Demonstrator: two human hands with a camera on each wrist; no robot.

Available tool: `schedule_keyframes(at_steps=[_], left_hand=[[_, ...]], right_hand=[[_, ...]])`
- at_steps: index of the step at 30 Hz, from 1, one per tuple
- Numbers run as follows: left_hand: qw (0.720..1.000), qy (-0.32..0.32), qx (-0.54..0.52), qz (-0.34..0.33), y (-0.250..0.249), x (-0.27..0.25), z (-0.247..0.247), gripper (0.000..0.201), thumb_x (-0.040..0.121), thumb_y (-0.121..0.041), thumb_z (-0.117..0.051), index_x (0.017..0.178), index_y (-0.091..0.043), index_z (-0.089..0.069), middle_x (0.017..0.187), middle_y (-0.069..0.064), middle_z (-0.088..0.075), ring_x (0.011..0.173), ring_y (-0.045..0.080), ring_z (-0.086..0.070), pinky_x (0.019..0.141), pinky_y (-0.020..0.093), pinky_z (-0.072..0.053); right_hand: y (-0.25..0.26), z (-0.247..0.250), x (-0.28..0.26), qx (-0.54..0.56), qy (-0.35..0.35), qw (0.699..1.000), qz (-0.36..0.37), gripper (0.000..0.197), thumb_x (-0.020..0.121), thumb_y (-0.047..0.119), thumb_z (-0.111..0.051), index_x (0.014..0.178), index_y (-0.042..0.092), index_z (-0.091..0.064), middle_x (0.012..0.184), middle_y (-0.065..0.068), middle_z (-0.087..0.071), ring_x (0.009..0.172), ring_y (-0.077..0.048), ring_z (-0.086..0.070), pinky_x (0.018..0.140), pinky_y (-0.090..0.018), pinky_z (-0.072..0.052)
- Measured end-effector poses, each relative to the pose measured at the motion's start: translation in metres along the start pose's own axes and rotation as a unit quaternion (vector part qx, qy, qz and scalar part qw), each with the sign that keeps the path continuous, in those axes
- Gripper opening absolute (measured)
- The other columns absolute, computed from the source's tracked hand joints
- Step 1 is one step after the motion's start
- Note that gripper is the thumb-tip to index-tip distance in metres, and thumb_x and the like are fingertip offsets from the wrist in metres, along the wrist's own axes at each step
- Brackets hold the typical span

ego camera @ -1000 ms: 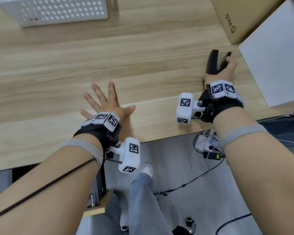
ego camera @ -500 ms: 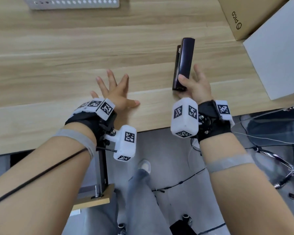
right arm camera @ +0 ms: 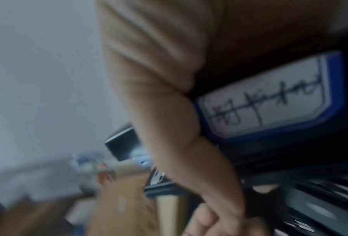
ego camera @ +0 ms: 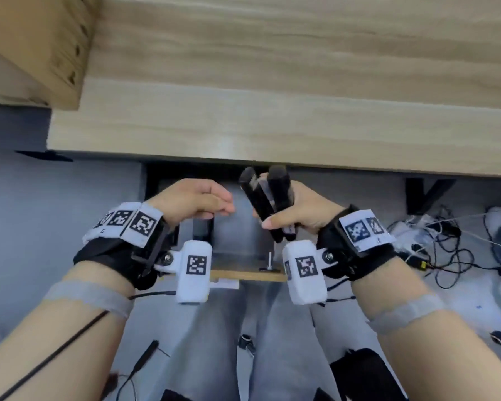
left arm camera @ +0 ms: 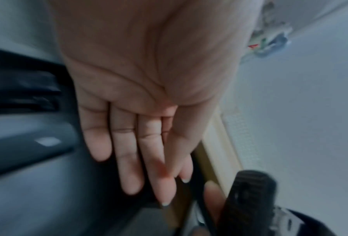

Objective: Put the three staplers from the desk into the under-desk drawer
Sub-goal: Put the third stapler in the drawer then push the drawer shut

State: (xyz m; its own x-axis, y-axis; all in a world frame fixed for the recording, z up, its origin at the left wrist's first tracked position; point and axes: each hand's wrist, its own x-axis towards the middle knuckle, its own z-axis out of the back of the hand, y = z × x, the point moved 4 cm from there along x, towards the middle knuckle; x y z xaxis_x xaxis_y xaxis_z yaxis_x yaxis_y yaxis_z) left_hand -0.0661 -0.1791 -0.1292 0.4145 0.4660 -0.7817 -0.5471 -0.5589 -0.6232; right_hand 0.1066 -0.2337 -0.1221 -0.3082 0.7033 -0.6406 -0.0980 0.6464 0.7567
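My right hand (ego camera: 289,215) grips a black stapler (ego camera: 268,204), nose pointing up and away, just below the wooden desk's front edge (ego camera: 272,146). It hangs over the open under-desk drawer (ego camera: 243,244), which has a grey metal inside and a wooden front (ego camera: 248,275). The right wrist view shows my thumb across the stapler (right arm camera: 269,99), which bears a white and blue label. Beside the stapler (left arm camera: 247,199), my left hand (ego camera: 197,201) hovers over the drawer, fingers straight (left arm camera: 128,159), holding nothing. A dark shape (ego camera: 203,230) lies in the drawer under it; I cannot tell what it is.
A cardboard box (ego camera: 32,47) sits on the desk's far left corner. Tangled cables and a power strip (ego camera: 434,241) lie on the grey floor to the right. A black desk bracket (ego camera: 425,192) hangs right of the drawer. My legs (ego camera: 214,342) are below the drawer front.
My right hand has lifted the stapler off the desk top and brought it down over the open drawer. My left hand left the desk top and now hovers over the drawer.
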Motion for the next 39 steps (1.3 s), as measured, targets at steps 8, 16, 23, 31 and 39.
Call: schedule_keyframes(at_steps=[8,16,23,31,39], left_hand=[[0.962,-0.249,-0.089,0.065,0.128,0.014,0.08,0.041,0.078,0.011,-0.057,0.115,-0.008,-0.057,0.095,0.001,-0.059,0.078,0.004,-0.053,0.07,0.012,-0.046],[0.954,-0.274,-0.082,0.085,0.169,0.024,0.085,0.04,0.074,0.018,-0.054,0.092,-0.017,-0.053,0.084,-0.003,-0.057,0.092,0.022,-0.055,0.067,0.007,-0.048],[0.959,-0.264,-0.081,0.064,0.172,0.023,0.082,0.044,0.075,0.02,-0.049,0.095,-0.019,-0.049,0.083,-0.005,-0.053,0.075,0.01,-0.05,0.071,0.019,-0.043],[0.962,-0.247,-0.098,0.066,0.168,0.023,0.081,0.061,0.08,0.02,-0.042,0.138,-0.001,-0.036,0.127,0.006,-0.051,0.117,0.021,-0.049,0.101,0.025,-0.036],[0.954,-0.27,-0.115,0.067,0.164,0.026,0.077,0.065,0.083,0.018,-0.042,0.143,-0.004,-0.028,0.147,0.013,-0.039,0.131,0.017,-0.038,0.088,0.009,-0.029]], right_hand=[[-0.094,-0.035,0.082,-0.012,-0.226,0.958,-0.177,0.02,0.071,0.01,-0.072,0.079,0.016,-0.055,0.074,-0.002,-0.063,0.081,-0.026,-0.06,0.079,-0.031,-0.048],[-0.115,-0.035,0.102,-0.107,-0.263,0.907,-0.311,0.064,0.083,0.027,-0.06,0.136,0.006,-0.031,0.097,-0.005,-0.052,0.093,-0.027,-0.052,0.08,-0.033,-0.04],[-0.115,-0.048,0.12,-0.186,-0.273,0.891,-0.312,0.062,0.087,0.014,-0.058,0.139,0.003,-0.026,0.137,-0.017,-0.047,0.123,-0.032,-0.048,0.096,-0.037,-0.04],[-0.121,-0.052,0.13,-0.243,-0.243,0.878,-0.332,0.06,0.087,0.025,-0.06,0.131,-0.001,-0.029,0.13,-0.017,-0.053,0.115,-0.031,-0.056,0.086,-0.034,-0.044],[-0.126,-0.049,0.135,-0.25,-0.241,0.871,-0.347,0.058,0.085,0.021,-0.061,0.131,0.0,-0.031,0.128,-0.017,-0.054,0.116,-0.033,-0.055,0.089,-0.035,-0.044]])
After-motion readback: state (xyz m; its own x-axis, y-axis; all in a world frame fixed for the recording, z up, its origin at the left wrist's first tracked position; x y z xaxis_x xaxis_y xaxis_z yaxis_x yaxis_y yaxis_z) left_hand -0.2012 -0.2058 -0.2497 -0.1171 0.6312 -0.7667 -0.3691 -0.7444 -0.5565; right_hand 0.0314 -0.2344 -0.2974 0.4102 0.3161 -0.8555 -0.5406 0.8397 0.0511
